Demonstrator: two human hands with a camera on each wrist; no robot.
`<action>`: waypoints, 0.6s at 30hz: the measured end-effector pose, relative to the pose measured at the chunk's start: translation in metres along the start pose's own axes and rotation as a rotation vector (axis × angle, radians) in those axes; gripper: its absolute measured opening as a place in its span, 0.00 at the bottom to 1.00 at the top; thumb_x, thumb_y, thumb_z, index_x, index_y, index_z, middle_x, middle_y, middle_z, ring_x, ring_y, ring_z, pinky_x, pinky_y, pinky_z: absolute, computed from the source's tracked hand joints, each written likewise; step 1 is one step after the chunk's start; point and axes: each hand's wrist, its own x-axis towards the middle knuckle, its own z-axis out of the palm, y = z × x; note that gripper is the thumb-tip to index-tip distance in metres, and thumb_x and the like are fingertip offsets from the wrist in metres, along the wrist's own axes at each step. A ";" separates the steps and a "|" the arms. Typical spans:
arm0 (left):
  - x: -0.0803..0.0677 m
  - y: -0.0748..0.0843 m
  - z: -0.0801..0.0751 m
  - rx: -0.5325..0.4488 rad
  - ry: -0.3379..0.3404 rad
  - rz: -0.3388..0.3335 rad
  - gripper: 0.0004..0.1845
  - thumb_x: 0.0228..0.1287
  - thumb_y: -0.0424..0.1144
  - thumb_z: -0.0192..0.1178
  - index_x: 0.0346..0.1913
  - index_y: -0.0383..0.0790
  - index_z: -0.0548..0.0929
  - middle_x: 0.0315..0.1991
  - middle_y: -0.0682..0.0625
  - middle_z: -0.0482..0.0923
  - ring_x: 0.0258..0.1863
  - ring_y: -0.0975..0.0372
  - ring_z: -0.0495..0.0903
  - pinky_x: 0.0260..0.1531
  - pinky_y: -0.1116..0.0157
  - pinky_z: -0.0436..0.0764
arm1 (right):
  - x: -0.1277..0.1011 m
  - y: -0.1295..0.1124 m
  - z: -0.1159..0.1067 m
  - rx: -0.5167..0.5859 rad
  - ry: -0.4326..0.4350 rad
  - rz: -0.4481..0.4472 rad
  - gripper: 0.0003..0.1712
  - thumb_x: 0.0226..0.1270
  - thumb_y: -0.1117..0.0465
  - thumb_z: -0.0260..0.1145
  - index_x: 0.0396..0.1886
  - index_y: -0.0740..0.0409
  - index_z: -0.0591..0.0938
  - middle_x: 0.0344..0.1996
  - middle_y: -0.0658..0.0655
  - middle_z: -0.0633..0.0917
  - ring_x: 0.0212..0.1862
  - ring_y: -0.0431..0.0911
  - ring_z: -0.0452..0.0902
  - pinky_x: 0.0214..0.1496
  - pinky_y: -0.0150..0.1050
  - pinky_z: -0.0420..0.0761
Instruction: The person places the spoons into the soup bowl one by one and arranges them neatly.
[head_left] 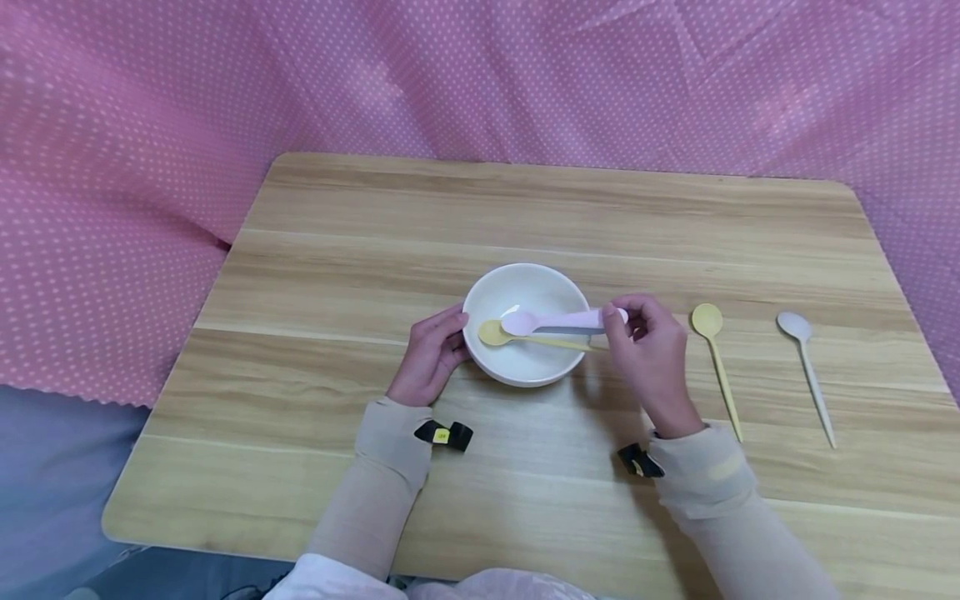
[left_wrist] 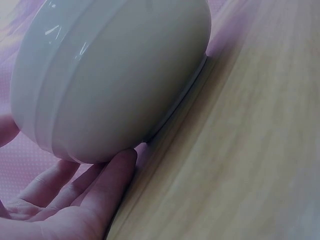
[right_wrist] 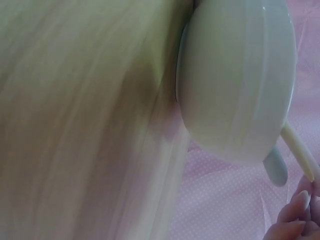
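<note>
A white bowl (head_left: 525,367) (left_wrist: 115,75) (right_wrist: 235,80) stands mid-table. My left hand (head_left: 450,337) holds its left wall, thumb near the rim and fingers (left_wrist: 95,195) down at its base. My right hand (head_left: 615,321) pinches the handle end of a pink spoon (head_left: 555,321), which lies level across the bowl's right rim with its scoop over the inside. Under it a yellow spoon (head_left: 492,333) rests in the bowl, and its handle (right_wrist: 300,150) sticks out over the right rim towards my right fingertips (right_wrist: 295,215).
Two more spoons lie on the wooden table (head_left: 337,250) right of my right hand: a yellow one (head_left: 716,358) and a pale grey one (head_left: 806,367), handles towards me. Pink dotted cloth (head_left: 112,167) surrounds the table.
</note>
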 end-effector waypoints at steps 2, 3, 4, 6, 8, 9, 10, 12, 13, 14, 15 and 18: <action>0.000 0.000 0.000 -0.002 0.001 0.000 0.23 0.66 0.36 0.55 0.63 0.34 0.71 0.60 0.40 0.74 0.45 0.59 0.79 0.41 0.66 0.81 | 0.000 0.000 0.001 -0.021 -0.013 -0.003 0.08 0.63 0.64 0.62 0.36 0.67 0.81 0.27 0.58 0.81 0.27 0.40 0.69 0.26 0.24 0.68; 0.000 0.000 0.000 -0.003 0.000 0.000 0.23 0.66 0.36 0.55 0.63 0.34 0.71 0.60 0.40 0.74 0.46 0.59 0.79 0.41 0.66 0.81 | 0.000 0.001 0.002 -0.031 -0.020 -0.003 0.08 0.63 0.64 0.62 0.36 0.67 0.81 0.27 0.58 0.81 0.27 0.40 0.70 0.26 0.24 0.68; 0.000 0.000 0.000 -0.004 0.001 -0.001 0.23 0.66 0.36 0.55 0.63 0.34 0.71 0.60 0.39 0.74 0.45 0.59 0.79 0.40 0.67 0.81 | 0.000 0.001 0.002 -0.038 -0.027 -0.002 0.08 0.63 0.64 0.62 0.36 0.66 0.81 0.27 0.58 0.81 0.28 0.41 0.70 0.26 0.24 0.68; 0.000 0.000 0.000 -0.005 0.002 -0.001 0.23 0.66 0.36 0.55 0.63 0.34 0.71 0.60 0.39 0.74 0.45 0.59 0.79 0.40 0.67 0.81 | 0.000 0.000 0.002 -0.052 -0.040 -0.005 0.08 0.63 0.63 0.62 0.35 0.66 0.81 0.27 0.59 0.81 0.28 0.42 0.70 0.26 0.24 0.68; 0.000 0.000 0.000 -0.006 0.001 0.000 0.23 0.66 0.36 0.54 0.63 0.34 0.71 0.60 0.39 0.73 0.45 0.60 0.79 0.40 0.67 0.81 | 0.000 0.000 0.003 -0.073 -0.054 -0.013 0.08 0.63 0.63 0.62 0.35 0.65 0.82 0.26 0.58 0.81 0.28 0.43 0.70 0.26 0.24 0.68; 0.000 0.000 0.000 -0.006 0.001 0.000 0.23 0.66 0.36 0.54 0.63 0.33 0.71 0.60 0.39 0.73 0.45 0.60 0.79 0.40 0.67 0.81 | 0.000 0.000 0.003 -0.083 -0.062 -0.020 0.08 0.63 0.63 0.63 0.35 0.65 0.82 0.26 0.58 0.81 0.28 0.43 0.70 0.26 0.24 0.68; 0.000 0.000 0.000 -0.006 0.001 0.001 0.23 0.66 0.36 0.54 0.63 0.33 0.71 0.60 0.38 0.73 0.45 0.60 0.79 0.40 0.67 0.81 | 0.001 0.000 0.003 -0.093 -0.071 -0.023 0.08 0.62 0.62 0.63 0.35 0.65 0.82 0.26 0.58 0.81 0.28 0.43 0.70 0.26 0.24 0.68; 0.000 0.001 0.000 -0.008 0.000 0.002 0.23 0.66 0.36 0.54 0.63 0.33 0.71 0.60 0.38 0.73 0.45 0.60 0.79 0.40 0.67 0.81 | 0.001 -0.001 0.003 -0.119 -0.090 -0.036 0.08 0.62 0.62 0.63 0.35 0.64 0.82 0.25 0.58 0.81 0.27 0.44 0.70 0.25 0.25 0.68; 0.000 0.001 0.001 -0.009 -0.001 0.001 0.23 0.66 0.36 0.55 0.63 0.33 0.71 0.60 0.38 0.73 0.45 0.60 0.79 0.39 0.66 0.81 | 0.001 -0.001 0.003 -0.132 -0.100 -0.042 0.09 0.62 0.61 0.63 0.35 0.64 0.83 0.25 0.57 0.81 0.27 0.44 0.70 0.25 0.25 0.68; 0.000 0.001 0.001 -0.010 0.000 0.001 0.23 0.66 0.36 0.55 0.63 0.33 0.71 0.59 0.38 0.73 0.44 0.60 0.79 0.39 0.66 0.81 | 0.001 -0.001 0.002 -0.142 -0.109 -0.049 0.09 0.62 0.61 0.63 0.35 0.64 0.83 0.24 0.57 0.81 0.27 0.44 0.70 0.25 0.26 0.67; -0.001 0.001 0.001 -0.010 0.000 0.000 0.23 0.66 0.36 0.55 0.63 0.33 0.71 0.59 0.38 0.74 0.44 0.60 0.79 0.39 0.66 0.81 | 0.001 -0.001 0.002 -0.150 -0.116 -0.056 0.09 0.62 0.61 0.64 0.34 0.64 0.83 0.24 0.57 0.80 0.27 0.44 0.70 0.25 0.26 0.67; -0.001 0.001 0.001 -0.008 0.005 -0.006 0.23 0.66 0.36 0.54 0.63 0.33 0.71 0.59 0.39 0.74 0.45 0.60 0.79 0.39 0.66 0.81 | 0.000 -0.001 0.002 -0.175 -0.133 -0.091 0.09 0.61 0.61 0.64 0.34 0.64 0.83 0.24 0.57 0.80 0.26 0.45 0.69 0.25 0.27 0.66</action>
